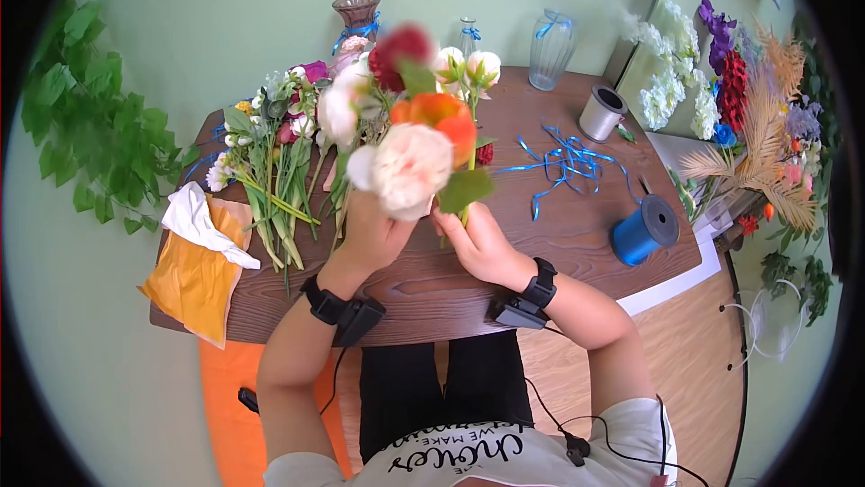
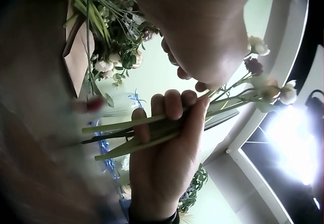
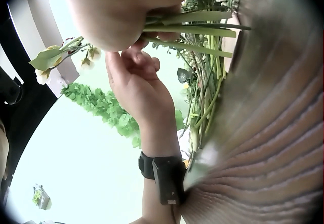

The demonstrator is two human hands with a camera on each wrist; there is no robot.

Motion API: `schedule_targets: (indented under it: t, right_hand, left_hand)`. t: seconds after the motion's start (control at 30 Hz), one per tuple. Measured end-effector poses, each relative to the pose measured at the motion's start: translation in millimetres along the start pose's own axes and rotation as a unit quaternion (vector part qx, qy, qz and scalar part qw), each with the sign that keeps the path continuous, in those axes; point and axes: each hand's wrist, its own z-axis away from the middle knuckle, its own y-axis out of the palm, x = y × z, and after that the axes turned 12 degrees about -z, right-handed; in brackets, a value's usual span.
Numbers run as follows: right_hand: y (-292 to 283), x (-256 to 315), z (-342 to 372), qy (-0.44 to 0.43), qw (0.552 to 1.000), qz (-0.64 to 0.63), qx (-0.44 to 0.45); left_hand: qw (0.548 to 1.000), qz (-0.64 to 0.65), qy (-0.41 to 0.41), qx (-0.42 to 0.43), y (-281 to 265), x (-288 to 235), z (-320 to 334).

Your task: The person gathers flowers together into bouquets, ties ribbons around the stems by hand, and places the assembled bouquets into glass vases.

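Observation:
A bunch of flowers, with a pale pink rose (image 1: 413, 170) and an orange bloom (image 1: 441, 122), is held up above the table. My right hand (image 1: 489, 246) grips the green stems (image 2: 147, 139), its fingers curled round them in the left wrist view; the cut ends stick out past the palm. My left hand (image 1: 371, 233) is close beside it, with curled fingers at the stems just below the blooms. In the right wrist view, the left hand (image 3: 142, 90) is partly covered by the right hand (image 3: 119, 11).
More flowers with long stems (image 1: 284, 208) lie on the table (image 1: 423, 298) at the left, beside orange and white wrapping (image 1: 194, 248). Blue ribbon (image 1: 577, 163), a blue spool (image 1: 644, 230) and a silver spool (image 1: 602, 114) are at the right. Glass vases (image 1: 550, 50) stand behind.

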Motion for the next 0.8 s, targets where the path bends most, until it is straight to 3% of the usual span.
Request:
schedule_targets:
  t: [0.03, 0.1, 0.23, 0.33, 0.43, 0.53, 0.63, 0.8]
  right_hand:
    - [0, -1, 0, -0.003, 1.000, 0.009, -0.009]
    - [-3, -8, 1, 0.015, 0.999, -0.013, -0.044]
    - [-6, -21, -3, 0.012, 0.988, -0.093, -0.126]
    - [-7, -22, -7, 0.000, 0.981, -0.121, -0.150]
    - [-6, -22, -7, -0.010, 0.976, -0.151, -0.155]
    - [-7, -20, -6, -0.014, 0.978, -0.152, -0.139]
    - [-6, -19, -5, -0.017, 0.977, -0.162, -0.140]
    - [-6, -23, -6, -0.021, 0.975, -0.167, -0.145]
  left_hand:
    - [1.000, -0.019, -0.014, 0.003, 2, 9, 5]
    - [0.988, -0.038, 0.012, -0.149, -14, -17, -27]
    - [0.973, -0.127, -0.152, -0.116, -24, 13, -31]
    - [0.969, -0.139, -0.179, -0.102, -19, 35, -26]
    - [0.967, -0.188, -0.155, -0.073, -11, 59, -16]
    - [0.964, -0.183, -0.187, -0.043, -12, 61, -14]
    - [0.968, -0.137, -0.201, -0.061, -14, 59, -18]
    - [0.971, -0.077, -0.144, -0.177, -17, 43, -27]
